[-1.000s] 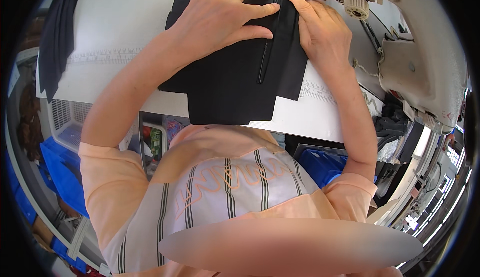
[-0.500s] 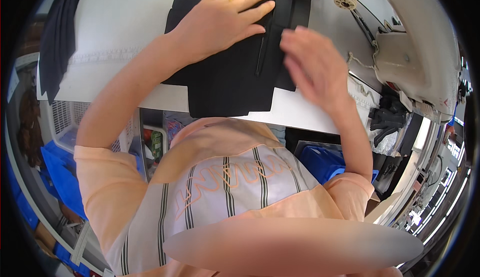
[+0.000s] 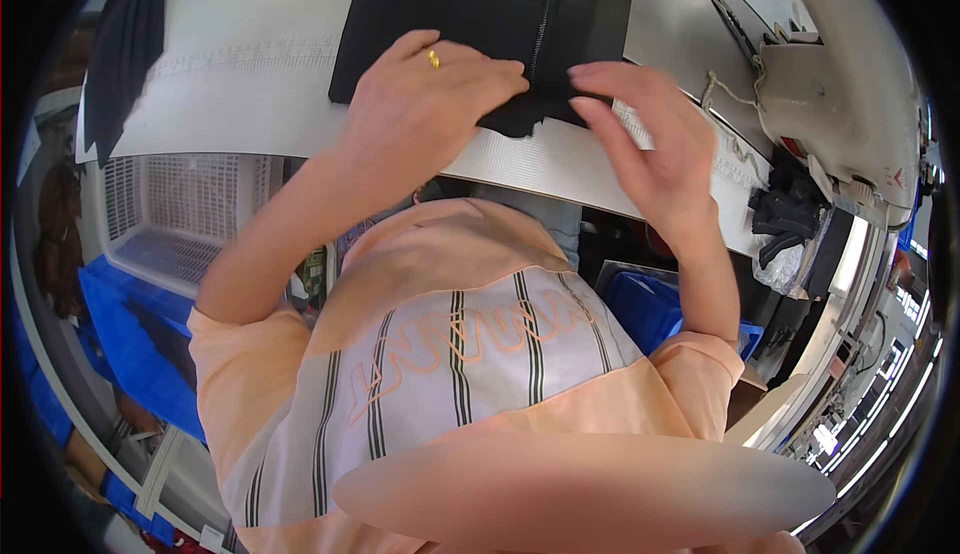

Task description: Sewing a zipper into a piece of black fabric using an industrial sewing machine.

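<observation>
The left hand (image 3: 435, 94) lies on the black cloth (image 3: 445, 14), fingers close together, but I cannot tell if it pinches. The right hand (image 3: 652, 139) is wide, just beside the zipper (image 3: 544, 29). The cloth sits near the desk's (image 3: 240, 94) front edge, with big bare room toward the left edge.

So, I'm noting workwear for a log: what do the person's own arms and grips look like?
The left arm and right arm leave short peach sleeves and are bare below. The left grip, an ungloved hand, wears a gold-coloured ring on one finger; the right grip is ungloved too, with no ring visible. No watch or bracelet shows.
</observation>
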Demonstrator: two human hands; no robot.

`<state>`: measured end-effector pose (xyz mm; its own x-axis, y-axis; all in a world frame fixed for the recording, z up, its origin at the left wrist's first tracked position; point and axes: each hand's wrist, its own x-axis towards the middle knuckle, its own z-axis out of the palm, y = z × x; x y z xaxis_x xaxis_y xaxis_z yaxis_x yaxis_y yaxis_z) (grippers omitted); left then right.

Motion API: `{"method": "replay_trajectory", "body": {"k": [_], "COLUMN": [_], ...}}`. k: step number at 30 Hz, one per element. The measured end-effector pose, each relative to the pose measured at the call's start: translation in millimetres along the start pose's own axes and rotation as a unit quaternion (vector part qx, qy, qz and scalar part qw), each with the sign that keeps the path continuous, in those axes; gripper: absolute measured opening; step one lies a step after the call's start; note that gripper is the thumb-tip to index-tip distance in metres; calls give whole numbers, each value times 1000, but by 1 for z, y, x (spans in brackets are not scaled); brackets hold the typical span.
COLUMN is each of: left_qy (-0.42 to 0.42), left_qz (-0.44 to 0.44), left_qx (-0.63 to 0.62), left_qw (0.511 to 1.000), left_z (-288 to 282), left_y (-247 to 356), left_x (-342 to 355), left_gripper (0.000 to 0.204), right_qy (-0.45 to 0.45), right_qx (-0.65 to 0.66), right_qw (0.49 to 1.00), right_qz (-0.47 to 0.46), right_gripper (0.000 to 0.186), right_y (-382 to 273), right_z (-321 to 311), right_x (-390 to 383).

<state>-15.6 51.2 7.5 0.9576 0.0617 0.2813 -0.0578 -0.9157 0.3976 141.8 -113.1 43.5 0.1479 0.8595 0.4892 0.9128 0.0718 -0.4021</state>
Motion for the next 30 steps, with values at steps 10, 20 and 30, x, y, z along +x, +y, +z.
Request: {"method": "replay_trajectory", "body": {"k": [10,20,30], "left_qy": [4,15,-1], "left_qz": [-102,-114,-145], "left_qx": [-231,-238,-248], "left_qw": [968,964,958], "left_z": [-16,-13,-19], "left_y": [-22,-26,-18], "left_x": [34,35,31], "left_gripper": [24,28,24], "right_qy": [13,29,44], "right_qx": [-66,-87,-122], "right_qw": [996,994,985], "right_qz": [-53,-61,-117], "right_gripper": [23,24,23], "right_y": [-2,2,10], "right_z": [43,48,56], "right_x": [-25,-16,-25]}}
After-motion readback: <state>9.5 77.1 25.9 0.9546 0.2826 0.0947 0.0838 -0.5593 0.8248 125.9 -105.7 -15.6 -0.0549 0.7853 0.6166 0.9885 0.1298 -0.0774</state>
